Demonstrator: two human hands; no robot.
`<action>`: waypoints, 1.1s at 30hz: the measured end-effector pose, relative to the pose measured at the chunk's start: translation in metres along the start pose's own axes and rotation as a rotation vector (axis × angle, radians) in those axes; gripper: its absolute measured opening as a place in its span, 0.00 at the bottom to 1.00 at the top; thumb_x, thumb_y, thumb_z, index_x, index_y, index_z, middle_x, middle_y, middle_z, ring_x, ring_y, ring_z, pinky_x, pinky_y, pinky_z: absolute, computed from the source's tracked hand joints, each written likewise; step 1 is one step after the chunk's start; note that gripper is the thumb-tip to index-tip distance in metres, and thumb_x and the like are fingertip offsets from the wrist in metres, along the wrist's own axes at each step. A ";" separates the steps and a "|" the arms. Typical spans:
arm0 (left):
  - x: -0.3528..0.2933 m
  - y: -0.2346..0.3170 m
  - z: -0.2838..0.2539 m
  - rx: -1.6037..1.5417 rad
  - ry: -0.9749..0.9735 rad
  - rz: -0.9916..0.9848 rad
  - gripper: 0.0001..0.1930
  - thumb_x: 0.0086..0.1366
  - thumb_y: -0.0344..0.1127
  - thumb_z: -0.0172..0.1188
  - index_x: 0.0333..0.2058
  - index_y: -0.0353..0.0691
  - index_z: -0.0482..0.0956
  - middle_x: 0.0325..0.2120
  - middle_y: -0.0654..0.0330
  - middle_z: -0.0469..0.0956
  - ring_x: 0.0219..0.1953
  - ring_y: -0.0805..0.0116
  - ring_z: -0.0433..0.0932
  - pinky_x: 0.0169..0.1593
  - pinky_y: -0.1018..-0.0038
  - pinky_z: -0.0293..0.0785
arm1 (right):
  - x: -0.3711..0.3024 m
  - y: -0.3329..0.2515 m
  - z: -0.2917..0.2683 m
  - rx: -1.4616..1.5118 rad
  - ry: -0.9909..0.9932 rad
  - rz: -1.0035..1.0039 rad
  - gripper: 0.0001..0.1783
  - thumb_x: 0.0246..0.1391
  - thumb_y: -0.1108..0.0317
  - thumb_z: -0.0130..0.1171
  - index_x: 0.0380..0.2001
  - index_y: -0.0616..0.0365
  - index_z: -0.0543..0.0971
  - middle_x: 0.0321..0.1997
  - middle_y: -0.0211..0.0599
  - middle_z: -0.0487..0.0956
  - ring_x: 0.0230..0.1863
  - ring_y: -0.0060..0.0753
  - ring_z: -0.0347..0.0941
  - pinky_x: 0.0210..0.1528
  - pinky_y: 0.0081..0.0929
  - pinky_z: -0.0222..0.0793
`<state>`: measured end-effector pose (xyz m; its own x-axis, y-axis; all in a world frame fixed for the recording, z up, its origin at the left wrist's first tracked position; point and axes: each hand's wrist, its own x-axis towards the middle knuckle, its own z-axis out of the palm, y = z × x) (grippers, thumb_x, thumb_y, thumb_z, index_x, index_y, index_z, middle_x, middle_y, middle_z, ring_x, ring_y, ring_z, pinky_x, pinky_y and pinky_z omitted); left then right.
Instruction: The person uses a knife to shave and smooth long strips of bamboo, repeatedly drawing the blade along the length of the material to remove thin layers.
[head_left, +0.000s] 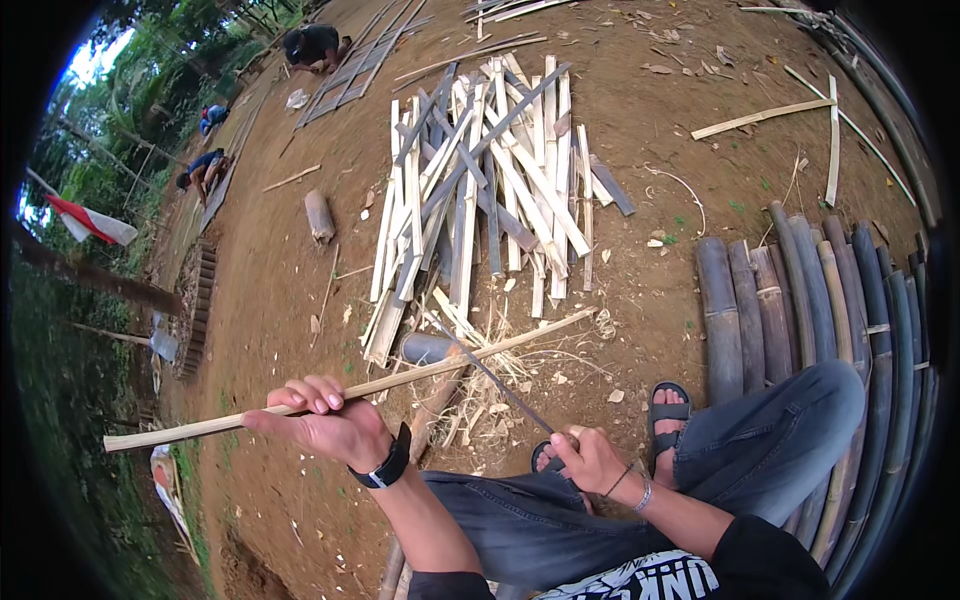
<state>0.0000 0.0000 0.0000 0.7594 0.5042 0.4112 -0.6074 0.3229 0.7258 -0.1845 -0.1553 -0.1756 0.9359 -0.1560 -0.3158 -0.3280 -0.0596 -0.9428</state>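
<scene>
My left hand [325, 425], palm turned up, grips a long pale bamboo strip [430, 369] between fingers and thumb. The strip slants up to the right across the view. In my right hand [595, 462] is the handle end of a knife [510, 393] with a long, narrow dark blade. The blade points away to the left and crosses the strip in this view; I cannot tell whether they touch. Below the strip, a brown pole [436, 408] and a short dark bamboo piece [426, 347] lie on the ground among curled shavings [500, 400].
A heap of split bamboo slats [490, 200] lies ahead. Thick bamboo poles [720, 310] line my right side, beside my bent leg [780, 440]. A short bamboo section [319, 216] rests left of the heap. Several people crouch farther off, one person [312, 47] beside a slat frame [365, 70].
</scene>
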 end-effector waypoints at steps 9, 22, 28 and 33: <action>-0.015 0.002 0.008 -0.014 -0.020 -0.001 0.28 0.65 0.64 0.41 0.18 0.47 0.62 0.09 0.70 0.55 0.09 0.80 0.55 0.14 0.83 0.53 | 0.029 0.065 -0.031 -0.121 0.191 0.150 0.29 0.62 0.50 0.42 0.18 0.63 0.74 0.10 0.36 0.71 0.15 0.30 0.70 0.22 0.31 0.64; -0.019 0.010 0.011 -0.026 -0.080 -0.009 0.28 0.64 0.65 0.42 0.18 0.47 0.60 0.10 0.70 0.55 0.10 0.80 0.54 0.14 0.84 0.49 | 0.075 0.152 -0.050 -0.332 0.343 0.283 0.36 0.61 0.42 0.39 0.14 0.66 0.70 0.09 0.46 0.67 0.14 0.40 0.68 0.22 0.39 0.61; -0.014 0.007 0.009 0.008 -0.027 0.000 0.29 0.65 0.66 0.40 0.17 0.46 0.59 0.09 0.69 0.54 0.09 0.80 0.55 0.13 0.84 0.51 | 0.016 0.040 -0.043 -0.028 0.220 0.114 0.31 0.61 0.48 0.43 0.17 0.65 0.73 0.11 0.46 0.70 0.18 0.43 0.71 0.25 0.38 0.64; -0.020 0.008 0.010 0.000 -0.046 -0.002 0.30 0.65 0.66 0.40 0.17 0.46 0.59 0.09 0.69 0.54 0.09 0.80 0.55 0.13 0.85 0.52 | 0.011 0.034 -0.014 -0.045 0.159 0.039 0.30 0.60 0.48 0.45 0.18 0.68 0.72 0.13 0.57 0.68 0.21 0.54 0.72 0.26 0.45 0.63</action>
<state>-0.0177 -0.0158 0.0031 0.7704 0.4661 0.4350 -0.6061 0.3237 0.7266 -0.1875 -0.1724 -0.2097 0.8915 -0.3126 -0.3278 -0.3725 -0.0943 -0.9232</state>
